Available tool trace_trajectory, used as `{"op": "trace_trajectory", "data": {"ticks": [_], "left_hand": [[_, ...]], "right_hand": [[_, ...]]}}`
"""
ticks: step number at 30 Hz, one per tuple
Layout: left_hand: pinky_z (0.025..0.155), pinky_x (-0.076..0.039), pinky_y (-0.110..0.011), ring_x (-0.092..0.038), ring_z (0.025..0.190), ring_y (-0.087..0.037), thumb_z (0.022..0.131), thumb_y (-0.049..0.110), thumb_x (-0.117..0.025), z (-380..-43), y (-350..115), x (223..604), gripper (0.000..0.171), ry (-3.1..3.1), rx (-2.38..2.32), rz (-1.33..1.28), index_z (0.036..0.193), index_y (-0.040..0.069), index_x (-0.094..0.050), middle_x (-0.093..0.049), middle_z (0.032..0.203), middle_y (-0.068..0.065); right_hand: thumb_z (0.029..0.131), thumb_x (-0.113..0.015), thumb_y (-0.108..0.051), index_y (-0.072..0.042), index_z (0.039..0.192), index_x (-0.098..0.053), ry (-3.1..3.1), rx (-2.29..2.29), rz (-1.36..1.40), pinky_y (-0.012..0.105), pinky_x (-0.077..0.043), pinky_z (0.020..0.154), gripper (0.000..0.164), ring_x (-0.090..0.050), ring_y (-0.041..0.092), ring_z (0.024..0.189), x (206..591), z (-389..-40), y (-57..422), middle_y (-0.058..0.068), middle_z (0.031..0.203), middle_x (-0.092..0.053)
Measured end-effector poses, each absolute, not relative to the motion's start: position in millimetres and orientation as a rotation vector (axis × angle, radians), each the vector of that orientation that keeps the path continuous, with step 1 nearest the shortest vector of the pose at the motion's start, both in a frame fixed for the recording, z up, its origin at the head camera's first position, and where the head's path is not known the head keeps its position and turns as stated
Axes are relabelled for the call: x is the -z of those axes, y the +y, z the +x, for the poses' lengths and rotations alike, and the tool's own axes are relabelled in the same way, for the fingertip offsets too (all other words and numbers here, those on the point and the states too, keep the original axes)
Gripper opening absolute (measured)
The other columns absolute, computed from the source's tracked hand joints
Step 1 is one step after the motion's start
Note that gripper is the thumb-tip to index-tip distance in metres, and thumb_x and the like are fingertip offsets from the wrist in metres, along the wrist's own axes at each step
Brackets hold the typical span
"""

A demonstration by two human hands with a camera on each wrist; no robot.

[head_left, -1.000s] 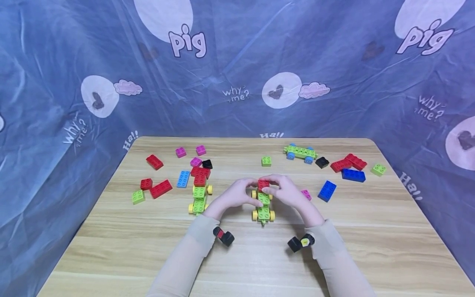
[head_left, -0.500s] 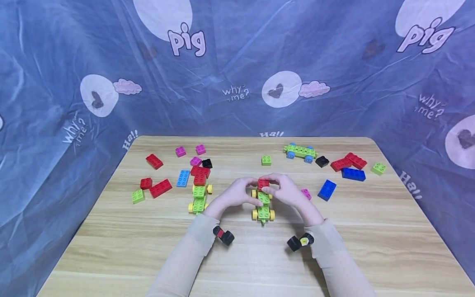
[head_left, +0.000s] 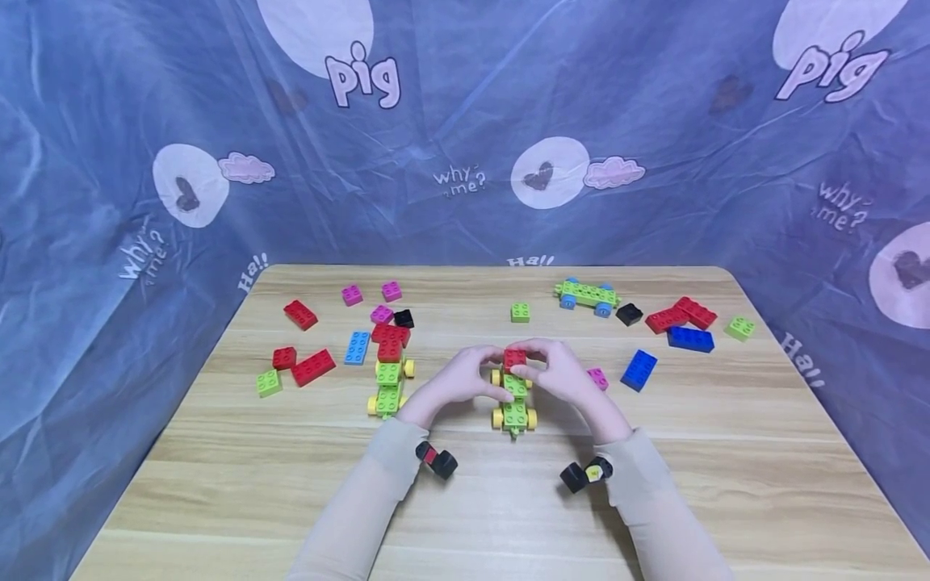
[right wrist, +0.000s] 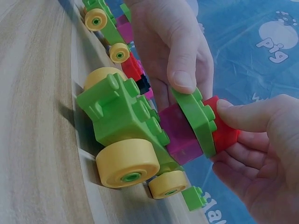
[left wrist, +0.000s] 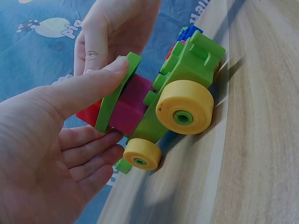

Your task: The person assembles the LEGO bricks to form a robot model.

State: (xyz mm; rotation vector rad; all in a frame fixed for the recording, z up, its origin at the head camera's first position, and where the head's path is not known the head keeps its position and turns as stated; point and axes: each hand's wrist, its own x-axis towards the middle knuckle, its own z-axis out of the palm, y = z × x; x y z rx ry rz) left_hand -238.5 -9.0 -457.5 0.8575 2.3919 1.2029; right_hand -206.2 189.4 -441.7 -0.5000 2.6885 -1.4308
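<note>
Tabletop [head_left: 508, 516] of pale wood grain bears a toy car [head_left: 515, 415], standing on it at the middle between the two hands. Its lime-green chassis [left wrist: 194, 60] runs on yellow wheels [right wrist: 126, 158]; a magenta brick [right wrist: 180, 133] sits on the chassis, a green plate [right wrist: 198, 123] lies across that, and a red brick [head_left: 514, 360] is on the plate's far end. Whether the red brick is pressed fully down, I cannot tell.

The left hand [head_left: 468, 377] grips the green plate, its thumb laid along the edge. The right hand [head_left: 555, 371] pinches the red brick, thumb against its near side.

To the left stands a second yellow-wheeled car [head_left: 387, 401], with red blocks [head_left: 389, 349] at its far end and a light-blue brick [head_left: 356, 348] just beside these. Three pink bricks [head_left: 381, 315] and a black brick [head_left: 404, 319] lie behind it.

At the far right, a blue-wheeled chassis [head_left: 587, 295] stands near a black block [head_left: 629, 314]. Farther right, two red pieces [head_left: 666, 319] touch each other behind a dark-blue brick [head_left: 690, 339]. Printed blue cloth [head_left: 407, 218] hangs behind the tabletop.
</note>
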Motion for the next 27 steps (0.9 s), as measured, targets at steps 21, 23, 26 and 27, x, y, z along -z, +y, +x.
{"op": "trace_trajectory", "data": {"ticks": [21, 23, 26, 27], "left_hand": [[0.108, -0.039, -0.042, -0.054, 0.123, -0.027, 0.071, 0.029, -0.085, -236.0, -10.2, 450.1, 0.076, 2.393, -1.162, 0.826, 0.134, 0.004, -0.053, -0.059, 0.132, -0.013], [0.108, -0.04, -0.041, -0.054, 0.123, -0.027, 0.071, 0.029, -0.085, -235.9, -9.8, 449.9, 0.076, 2.392, -1.154, 0.825, 0.135, 0.004, -0.052, -0.059, 0.133, -0.013], [0.108, -0.04, -0.041, -0.054, 0.124, -0.027, 0.071, 0.03, -0.085, -236.2, -9.4, 450.5, 0.077, 2.394, -1.144, 0.83, 0.136, 0.003, -0.052, -0.058, 0.133, -0.013], [0.108, -0.04, -0.041, -0.054, 0.123, -0.027, 0.072, 0.031, -0.085, -236.4, -9.3, 451.2, 0.077, 2.396, -1.139, 0.834, 0.135, 0.003, -0.052, -0.059, 0.133, -0.013]], "right_hand": [[0.089, -0.067, -0.013, 0.005, 0.124, -0.058, 2.647, 1.431, -0.546, 0.053, -0.04, 0.105, 0.041, -0.055, 0.041, 0.12, 440.2, -206.7, 190.6, 0.023, 0.125, -0.061], [0.088, -0.067, -0.013, 0.005, 0.124, -0.058, 2.629, 1.463, -0.569, 0.052, -0.041, 0.105, 0.041, -0.055, 0.04, 0.119, 442.2, -207.3, 192.2, 0.023, 0.124, -0.061], [0.088, -0.067, -0.013, 0.006, 0.124, -0.058, 2.616, 1.493, -0.613, 0.052, -0.042, 0.104, 0.041, -0.056, 0.04, 0.118, 445.2, -208.2, 194.2, 0.023, 0.124, -0.061], [0.087, -0.068, -0.012, 0.006, 0.124, -0.058, 2.61, 1.503, -0.621, 0.052, -0.042, 0.104, 0.042, -0.056, 0.041, 0.118, 445.3, -208.1, 194.5, 0.023, 0.124, -0.061]]}}
